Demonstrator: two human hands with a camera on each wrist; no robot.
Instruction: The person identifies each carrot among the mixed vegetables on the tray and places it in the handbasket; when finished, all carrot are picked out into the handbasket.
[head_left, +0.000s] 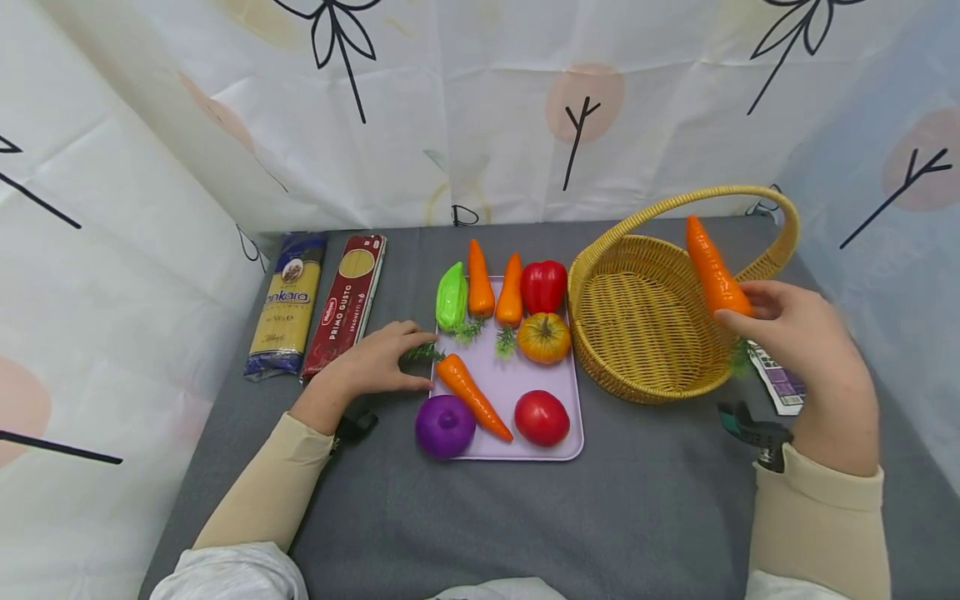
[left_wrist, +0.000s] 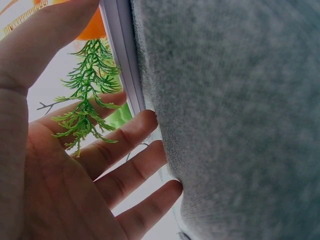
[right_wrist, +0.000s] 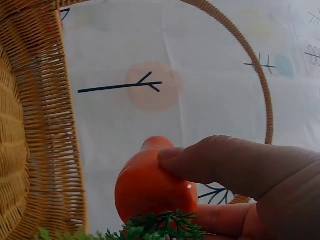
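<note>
My right hand (head_left: 798,333) pinches an orange toy carrot (head_left: 714,271) near its leafy end, over the right side of a wicker basket (head_left: 637,312). In the right wrist view, the thumb presses on the held carrot (right_wrist: 156,187), with green leaves below it. My left hand (head_left: 375,360) is at the left edge of a lilac tray (head_left: 500,379), fingers spread and fingertips touching the grey cloth. Between its thumb and fingers hang the green leaves (left_wrist: 90,90) of another carrot (head_left: 472,396), apparently ungripped. That carrot lies slanted on the tray.
The tray also bears two carrots (head_left: 480,279), a green pepper (head_left: 452,297), a red pepper (head_left: 543,286), a small pumpkin (head_left: 543,338), a tomato (head_left: 542,417) and a purple onion-like vegetable (head_left: 446,427). Pasta packs (head_left: 285,308) lie left. A printed packet (head_left: 780,383) sits beyond the basket.
</note>
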